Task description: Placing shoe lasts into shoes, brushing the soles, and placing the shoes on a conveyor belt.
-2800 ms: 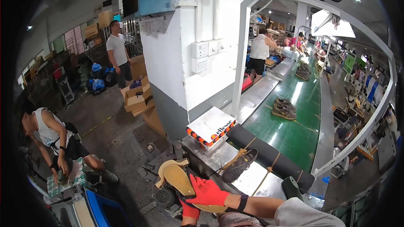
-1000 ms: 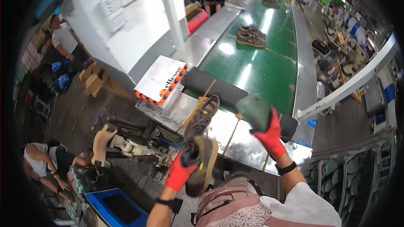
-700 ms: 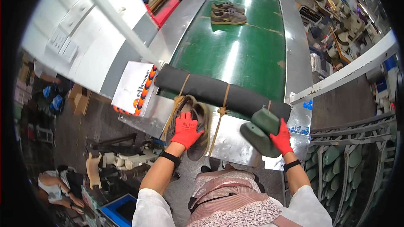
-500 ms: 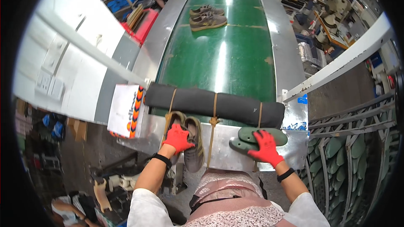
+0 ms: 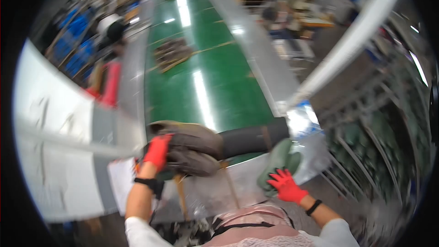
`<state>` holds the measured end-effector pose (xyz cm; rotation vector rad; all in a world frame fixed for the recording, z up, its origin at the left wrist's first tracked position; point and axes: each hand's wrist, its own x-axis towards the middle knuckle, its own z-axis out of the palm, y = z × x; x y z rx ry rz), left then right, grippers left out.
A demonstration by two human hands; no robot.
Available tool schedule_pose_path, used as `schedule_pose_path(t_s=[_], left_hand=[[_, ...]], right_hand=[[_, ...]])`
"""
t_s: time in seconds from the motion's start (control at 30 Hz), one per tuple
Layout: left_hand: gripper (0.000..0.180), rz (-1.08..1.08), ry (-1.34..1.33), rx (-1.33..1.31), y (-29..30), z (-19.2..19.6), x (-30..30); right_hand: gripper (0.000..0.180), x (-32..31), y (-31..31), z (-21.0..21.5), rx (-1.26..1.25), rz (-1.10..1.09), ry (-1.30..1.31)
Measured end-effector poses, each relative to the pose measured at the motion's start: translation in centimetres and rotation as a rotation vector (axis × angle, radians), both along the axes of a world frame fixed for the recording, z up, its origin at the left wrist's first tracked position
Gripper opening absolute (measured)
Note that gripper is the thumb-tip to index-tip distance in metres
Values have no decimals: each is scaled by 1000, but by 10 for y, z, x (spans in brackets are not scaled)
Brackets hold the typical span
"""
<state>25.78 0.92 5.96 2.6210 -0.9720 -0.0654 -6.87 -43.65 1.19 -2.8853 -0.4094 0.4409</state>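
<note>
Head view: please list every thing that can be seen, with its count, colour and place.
Brown blurred shoes: two, stacked at the belt's near end, under the left hand.
Green soft insoles: number unclear, on the shiny metal plate, under the right hand.
Black roller: one, across the belt's end.
Green conveyor belt: one, running away.
Distant brown shoes: one pair, far on the belt.
Left hand: red glove, gripping the shoes.
Right hand: red glove, on the insoles.
</note>
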Motion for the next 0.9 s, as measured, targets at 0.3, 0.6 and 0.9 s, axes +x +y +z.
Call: schedule_pose_path(t_s=[0.3, 0.6, 0.9], left_hand=[[61, 231, 637, -318, -174, -63, -24], [57, 281, 1754, -651, -305, -272, -214], [52, -40, 1745, -127, -367, -95, -362]], right_hand=[[121, -24, 95, -98, 406, -1500, 121], [105, -69, 71, -98, 675, -1607, -12], [44, -270, 24, 14, 1517, -1468, -384]])
